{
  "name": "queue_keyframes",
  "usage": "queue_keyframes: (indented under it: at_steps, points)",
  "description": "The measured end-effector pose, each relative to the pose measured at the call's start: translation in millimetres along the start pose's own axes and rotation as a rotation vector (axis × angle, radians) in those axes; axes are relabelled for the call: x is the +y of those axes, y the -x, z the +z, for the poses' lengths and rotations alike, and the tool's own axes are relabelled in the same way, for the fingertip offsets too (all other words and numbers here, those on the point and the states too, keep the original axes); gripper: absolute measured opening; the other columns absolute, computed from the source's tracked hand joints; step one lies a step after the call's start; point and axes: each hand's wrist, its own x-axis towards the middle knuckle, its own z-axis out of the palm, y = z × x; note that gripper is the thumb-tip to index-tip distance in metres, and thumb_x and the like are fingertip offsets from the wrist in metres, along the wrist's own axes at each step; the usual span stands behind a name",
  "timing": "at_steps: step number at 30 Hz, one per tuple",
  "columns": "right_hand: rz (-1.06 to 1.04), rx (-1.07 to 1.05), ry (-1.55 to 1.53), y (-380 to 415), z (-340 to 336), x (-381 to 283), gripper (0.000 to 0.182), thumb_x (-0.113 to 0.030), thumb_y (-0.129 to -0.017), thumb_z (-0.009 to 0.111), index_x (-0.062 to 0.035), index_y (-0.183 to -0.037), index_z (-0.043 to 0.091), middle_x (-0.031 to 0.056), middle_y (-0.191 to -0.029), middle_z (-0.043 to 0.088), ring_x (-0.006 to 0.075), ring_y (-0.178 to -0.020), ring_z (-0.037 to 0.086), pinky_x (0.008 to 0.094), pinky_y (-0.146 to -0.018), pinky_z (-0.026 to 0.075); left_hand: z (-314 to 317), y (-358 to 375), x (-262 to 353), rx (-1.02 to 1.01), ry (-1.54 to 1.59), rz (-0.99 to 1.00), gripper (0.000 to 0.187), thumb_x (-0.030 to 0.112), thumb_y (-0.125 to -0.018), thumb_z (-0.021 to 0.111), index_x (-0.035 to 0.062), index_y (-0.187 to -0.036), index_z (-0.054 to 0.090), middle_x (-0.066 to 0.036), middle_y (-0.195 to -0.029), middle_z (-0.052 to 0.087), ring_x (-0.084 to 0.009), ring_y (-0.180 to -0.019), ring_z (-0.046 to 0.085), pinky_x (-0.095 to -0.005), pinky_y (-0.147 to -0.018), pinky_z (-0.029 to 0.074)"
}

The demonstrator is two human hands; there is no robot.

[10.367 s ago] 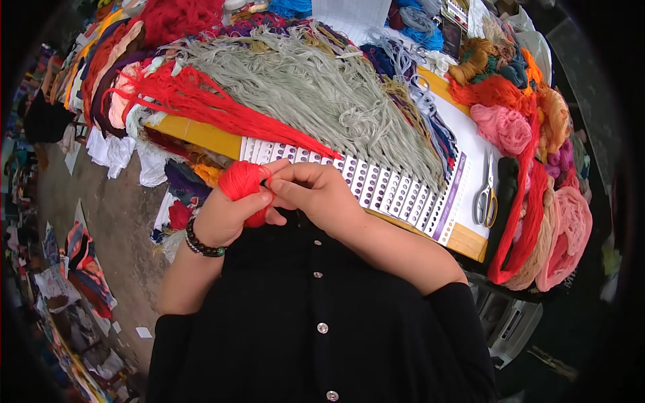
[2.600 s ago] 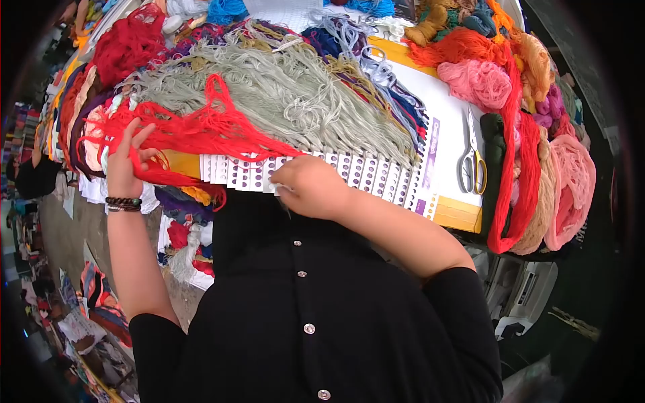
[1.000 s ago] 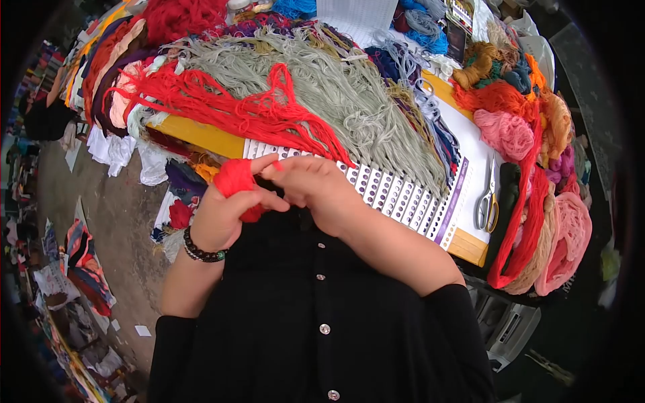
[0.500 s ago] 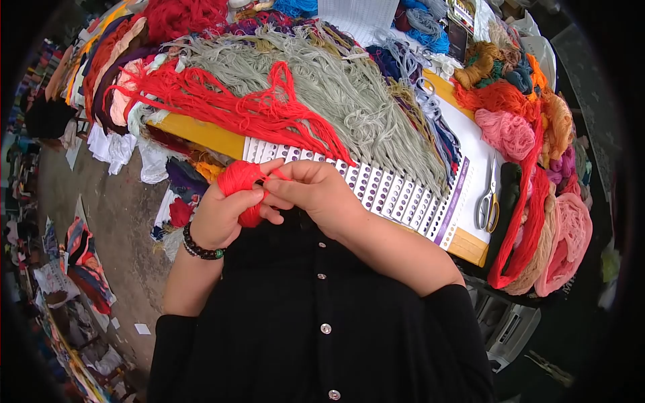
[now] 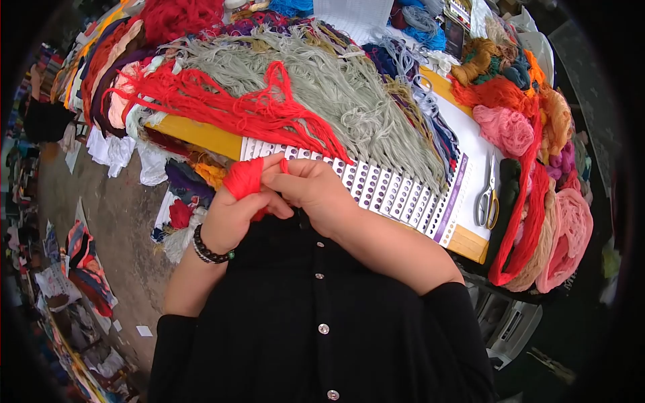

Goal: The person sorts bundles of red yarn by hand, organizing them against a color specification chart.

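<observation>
Red yarn [image 5: 243,178] is wrapped round the fingers of my left hand [image 5: 232,213], which wears a dark beaded bracelet. My right hand [image 5: 306,187] pinches a red strand close beside the left fingertips. Just beyond both hands lie white cards with rows of holes [image 5: 376,187]. Long red threads [image 5: 235,107] and a broad spread of grey-green threads [image 5: 349,101] cover much of the table, with several ends at the cards.
Scissors [image 5: 485,201] lie on white paper at the right. Pink yarn [image 5: 502,129], orange yarn [image 5: 500,97] and other skeins are heaped beyond them. A yellow table edge [image 5: 195,134] runs at the left. A printed sheet [image 5: 353,17] lies at the back.
My left hand has turned, and its fingers now cover more of the lower part of the red yarn. My right hand has shifted slightly, still pinching the strand.
</observation>
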Motion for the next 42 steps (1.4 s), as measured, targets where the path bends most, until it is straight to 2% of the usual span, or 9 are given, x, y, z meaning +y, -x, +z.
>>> queue_keyframes:
  at_steps: [4, 13, 26, 34, 36, 37, 39, 40, 42]
  points:
    - [-0.003, -0.007, 0.008, -4.8, -7.7, 11.1, 0.011, -0.009, -0.085, 0.059, -0.0012, -0.079, 0.064, 0.0031, -0.067, 0.059, 0.0081, -0.057, 0.050, 0.0215, -0.054, 0.036, 0.0, -0.6, -3.7, -0.033, -0.281, 0.059, 0.050, -0.005, -0.086, 0.042, 0.0014, -0.135, 0.037, -0.006, -0.088, 0.060, -0.0112, -0.073, 0.062, -0.0202, -0.065, 0.046]
    - [-0.095, -0.034, -0.075, 2.5, -3.0, 2.2, 0.008, -0.004, -0.084, 0.059, 0.0019, -0.081, 0.064, 0.0041, -0.070, 0.060, 0.0092, -0.063, 0.053, 0.0237, -0.061, 0.042, -9.5, 2.6, 2.1, 0.044, -0.064, -0.061, 0.042, 0.009, -0.085, 0.046, -0.0018, -0.126, 0.049, -0.012, -0.094, 0.066, -0.0091, -0.050, 0.055, -0.0212, -0.056, 0.047]
    - [-0.089, -0.068, 0.027, 7.7, -1.8, -5.4, 0.009, -0.005, -0.085, 0.060, 0.0027, -0.087, 0.065, 0.0042, -0.074, 0.062, 0.0079, -0.067, 0.054, 0.0228, -0.062, 0.044, -4.8, 2.5, -3.2, 0.072, 0.019, -0.032, 0.041, 0.009, -0.087, 0.042, -0.0025, -0.126, 0.048, -0.012, -0.093, 0.065, -0.0113, -0.053, 0.057, -0.0229, -0.059, 0.047]
    - [-0.140, -0.076, -0.005, 3.9, -6.0, 6.2, 0.009, -0.006, -0.086, 0.059, 0.0022, -0.085, 0.063, 0.0054, -0.076, 0.062, 0.0109, -0.066, 0.056, 0.0246, -0.061, 0.044, -7.6, 3.3, -15.5, 0.169, 0.200, 0.052, 0.029, -0.001, -0.085, 0.042, -0.0046, -0.111, 0.054, -0.017, -0.105, 0.062, -0.0219, -0.084, 0.064, -0.0325, -0.074, 0.052]
    - [-0.606, 0.148, 0.861, 4.6, -12.3, 3.0, 0.006, -0.004, -0.078, 0.060, 0.0008, -0.081, 0.058, 0.0122, -0.070, 0.060, 0.0271, -0.069, 0.060, 0.0342, -0.063, 0.045, -9.6, 1.4, -21.3, 0.204, 0.212, 0.131, 0.027, -0.001, -0.084, 0.042, -0.0041, -0.109, 0.055, -0.017, -0.105, 0.062, -0.0237, -0.086, 0.063, -0.0352, -0.080, 0.051]
    - [-0.862, 0.231, 1.139, 3.2, -17.5, -1.2, 0.010, -0.004, -0.074, 0.061, -0.0006, -0.083, 0.057, 0.0152, -0.083, 0.061, 0.0337, -0.081, 0.057, 0.0396, -0.071, 0.045, -10.4, 0.3, -21.0, 0.236, 0.225, 0.209, 0.026, 0.000, -0.084, 0.043, -0.0036, -0.106, 0.055, -0.018, -0.105, 0.062, -0.0256, -0.088, 0.063, -0.0378, -0.086, 0.049]
    - [-1.122, 0.322, 1.220, 4.0, -22.5, -19.4, 0.012, -0.003, -0.074, 0.061, -0.0007, -0.085, 0.057, 0.0177, -0.095, 0.059, 0.0349, -0.090, 0.055, 0.0400, -0.079, 0.043, -25.1, 2.0, -12.2, 0.174, 0.487, 0.124, 0.024, 0.002, -0.084, 0.046, -0.0024, -0.105, 0.056, -0.016, -0.102, 0.063, -0.0258, -0.089, 0.062, -0.0410, -0.095, 0.042]
    - [-1.006, 0.344, 1.138, 7.7, -27.2, -27.6, 0.009, -0.002, -0.077, 0.058, -0.0019, -0.086, 0.057, 0.0172, -0.100, 0.060, 0.0327, -0.097, 0.056, 0.0384, -0.084, 0.043, -36.0, 4.1, -9.9, 0.159, 0.700, 0.119, 0.024, 0.004, -0.085, 0.047, -0.0022, -0.106, 0.056, -0.015, -0.101, 0.064, -0.0235, -0.087, 0.063, -0.0399, -0.096, 0.042]
    - [-0.454, 0.120, 0.036, 31.1, -29.0, -61.4, 0.006, -0.005, -0.082, 0.053, -0.0035, -0.086, 0.058, 0.0145, -0.101, 0.061, 0.0304, -0.103, 0.056, 0.0377, -0.090, 0.042, -80.7, 11.6, 7.5, 0.163, 1.028, 0.173, 0.032, 0.005, -0.088, 0.046, -0.0010, -0.119, 0.052, -0.006, -0.096, 0.065, -0.0079, -0.068, 0.059, -0.0216, -0.070, 0.049]
